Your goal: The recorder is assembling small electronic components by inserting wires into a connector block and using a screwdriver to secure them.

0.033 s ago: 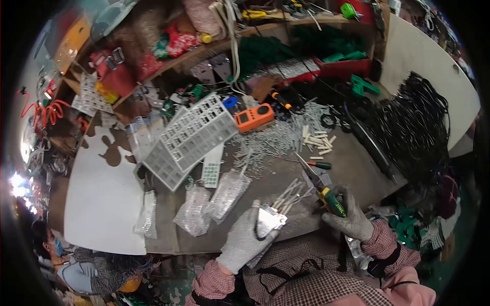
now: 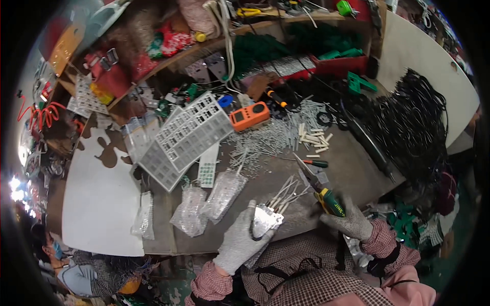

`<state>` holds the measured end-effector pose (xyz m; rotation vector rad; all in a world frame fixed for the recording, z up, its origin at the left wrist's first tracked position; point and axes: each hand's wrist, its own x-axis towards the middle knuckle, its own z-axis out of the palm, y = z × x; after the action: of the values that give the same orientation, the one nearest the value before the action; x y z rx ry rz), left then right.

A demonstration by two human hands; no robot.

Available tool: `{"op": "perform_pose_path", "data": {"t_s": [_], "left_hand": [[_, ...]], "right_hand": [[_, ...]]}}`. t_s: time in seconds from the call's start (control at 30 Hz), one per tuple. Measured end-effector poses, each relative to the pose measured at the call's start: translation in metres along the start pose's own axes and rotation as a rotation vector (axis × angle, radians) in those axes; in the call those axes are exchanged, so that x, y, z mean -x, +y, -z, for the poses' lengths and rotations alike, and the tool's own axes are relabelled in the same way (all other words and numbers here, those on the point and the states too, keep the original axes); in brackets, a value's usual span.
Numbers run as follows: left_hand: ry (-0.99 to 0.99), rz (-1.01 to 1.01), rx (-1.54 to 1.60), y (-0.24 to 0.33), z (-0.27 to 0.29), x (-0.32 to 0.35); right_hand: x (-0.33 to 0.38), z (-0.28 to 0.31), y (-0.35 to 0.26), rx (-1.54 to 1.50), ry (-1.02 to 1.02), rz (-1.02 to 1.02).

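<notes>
My left hand [image 2: 239, 239], in a grey knit glove, grips a shiny silver metal plate [image 2: 266, 219] near the table's front edge. Several thin pale wires with cream sleeves [image 2: 286, 198] stick out from the plate's far side. To the right lie pliers [image 2: 331, 202] with green and yellow handles and long tapering jaws. My gloved right hand [image 2: 352, 223] is at the handle end, its thumb and fingers apart around it; the fingers are blurred. Beyond the pliers lies a screwdriver [image 2: 317, 163] with a dark green and red handle.
Bubble-wrapped packets [image 2: 224, 195] and compartment trays [image 2: 191, 137] lie left of centre. An orange meter [image 2: 250, 116] stands by a heap of metal pins [image 2: 260, 145] and cream tubes [image 2: 314, 137]. Black cables [image 2: 413, 112] pile up at right. A person [image 2: 76, 268] sits at lower left.
The whole view has shifted slightly left. My right fingers have drawn a little away from the pliers' handle. My left hand keeps its grip on the metal plate.
</notes>
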<state>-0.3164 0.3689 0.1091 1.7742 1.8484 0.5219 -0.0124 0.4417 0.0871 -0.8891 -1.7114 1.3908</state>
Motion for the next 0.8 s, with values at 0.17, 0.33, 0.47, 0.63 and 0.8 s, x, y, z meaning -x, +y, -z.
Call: {"op": "perform_pose_path", "data": {"t_s": [0.17,0.33,0.47,0.63,0.8], "left_hand": [[0.328,-0.213,0.052,-0.012,-0.002,0.004],[0.435,-0.390,0.022,0.004,0.020,0.009],[0.368,-0.404,0.076,0.008,0.024,0.012],[0.383,-0.392,0.080,0.004,0.024,0.014],[0.362,-0.398,0.123,0.000,0.026,0.012]], "right_hand": [[0.013,0.007,0.006,0.000,-0.457,-0.275],[-0.001,0.008,0.011,0.063,-0.613,-0.120],[-0.009,0.008,0.000,0.117,-0.561,-0.091],[-0.015,0.018,-0.005,0.243,-0.584,-0.031],[-0.020,0.015,-0.012,0.297,-0.621,-0.033]]}}
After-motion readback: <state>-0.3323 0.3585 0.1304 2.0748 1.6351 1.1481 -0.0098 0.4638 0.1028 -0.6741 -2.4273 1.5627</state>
